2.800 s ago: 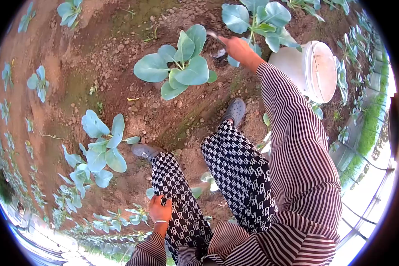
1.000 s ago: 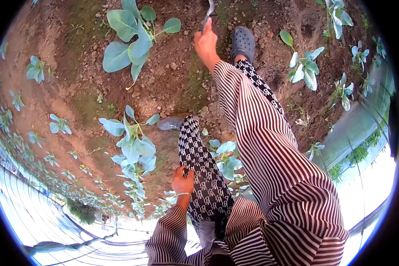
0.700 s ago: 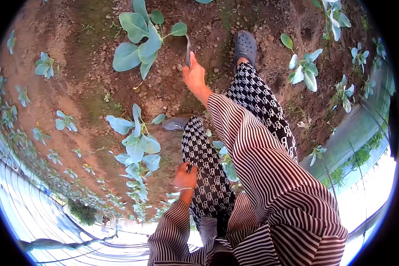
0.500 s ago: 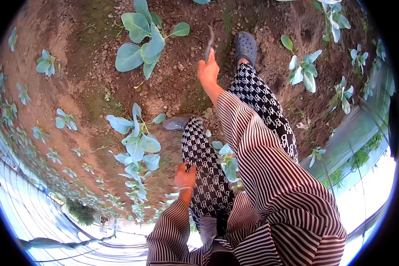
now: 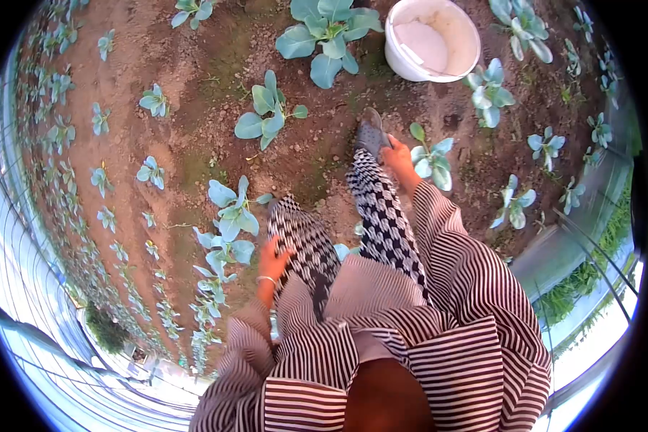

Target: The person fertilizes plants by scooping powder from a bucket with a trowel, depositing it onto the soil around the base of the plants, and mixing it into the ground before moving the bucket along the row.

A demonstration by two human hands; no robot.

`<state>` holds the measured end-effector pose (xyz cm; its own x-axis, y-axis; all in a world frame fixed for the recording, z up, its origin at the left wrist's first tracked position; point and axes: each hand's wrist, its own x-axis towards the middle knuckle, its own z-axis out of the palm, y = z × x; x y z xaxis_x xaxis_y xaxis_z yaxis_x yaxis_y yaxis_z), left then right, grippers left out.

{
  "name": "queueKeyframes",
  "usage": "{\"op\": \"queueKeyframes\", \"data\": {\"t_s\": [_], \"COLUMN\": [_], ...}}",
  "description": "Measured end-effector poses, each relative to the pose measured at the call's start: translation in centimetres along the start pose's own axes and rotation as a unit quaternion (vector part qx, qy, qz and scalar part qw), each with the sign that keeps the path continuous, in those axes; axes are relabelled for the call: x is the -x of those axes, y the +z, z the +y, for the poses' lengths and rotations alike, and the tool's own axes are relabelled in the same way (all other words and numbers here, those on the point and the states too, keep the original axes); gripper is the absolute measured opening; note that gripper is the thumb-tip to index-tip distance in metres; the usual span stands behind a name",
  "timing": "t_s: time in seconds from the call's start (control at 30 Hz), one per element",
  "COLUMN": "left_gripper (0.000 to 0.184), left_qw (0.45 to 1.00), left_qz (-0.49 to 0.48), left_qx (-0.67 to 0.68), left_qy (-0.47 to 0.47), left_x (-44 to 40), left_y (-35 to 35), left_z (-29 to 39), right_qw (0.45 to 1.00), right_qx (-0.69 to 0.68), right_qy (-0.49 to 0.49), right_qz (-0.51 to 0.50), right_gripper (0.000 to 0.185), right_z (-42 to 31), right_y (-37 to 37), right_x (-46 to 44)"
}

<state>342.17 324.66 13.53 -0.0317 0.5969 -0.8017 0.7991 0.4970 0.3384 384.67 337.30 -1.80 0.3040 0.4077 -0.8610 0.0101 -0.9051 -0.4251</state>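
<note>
My right hand is closed round a small sickle, whose curved blade shows beyond the fingers, over my right shoe. The handle is mostly hidden by the hand. Just right of that hand grows a young leafy plant with blue-green leaves. My left hand is by my left knee, in front of the patterned trousers, with its fingers apart and nothing seen in them. Left of it, a row of leafy plants runs along the soil.
A white bucket with pale material inside stands on the soil ahead. Near it grows a large leafy plant, with a smaller plant nearer my feet. Netting and thin poles line the right side.
The view has shifted, bringing the bucket into sight. My right hand, still holding the sickle, has moved right and back over the shoe. My left hand remains near the left knee, fingers more spread.
</note>
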Motion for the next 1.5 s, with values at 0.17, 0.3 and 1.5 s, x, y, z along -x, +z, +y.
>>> {"op": "queueKeyframes", "data": {"t_s": [0.17, 0.3, 1.5], "left_gripper": [0.034, 0.029, 0.1], "left_qw": [0.978, 0.978, 0.858], "left_qz": [0.051, 0.005, -0.222], "left_qx": [0.2, 0.207, 0.391], "left_qy": [0.008, -0.011, -0.249], "left_x": [-0.5, -1.7, -34.0], "left_y": [-5.8, -8.2, 6.8], "left_z": [11.1, 13.5, 50.2], "right_qw": [0.999, 0.996, 0.807], "right_qx": [0.004, -0.046, -0.485], "right_qy": [-0.037, 0.037, 0.207], "right_qz": [0.028, 0.065, 0.265], "right_gripper": [0.059, 0.055, 0.004], "right_z": [0.6, -1.4, -6.3], "right_y": [-11.9, -16.8, -25.8], "right_x": [3.4, 7.0, 20.0]}}
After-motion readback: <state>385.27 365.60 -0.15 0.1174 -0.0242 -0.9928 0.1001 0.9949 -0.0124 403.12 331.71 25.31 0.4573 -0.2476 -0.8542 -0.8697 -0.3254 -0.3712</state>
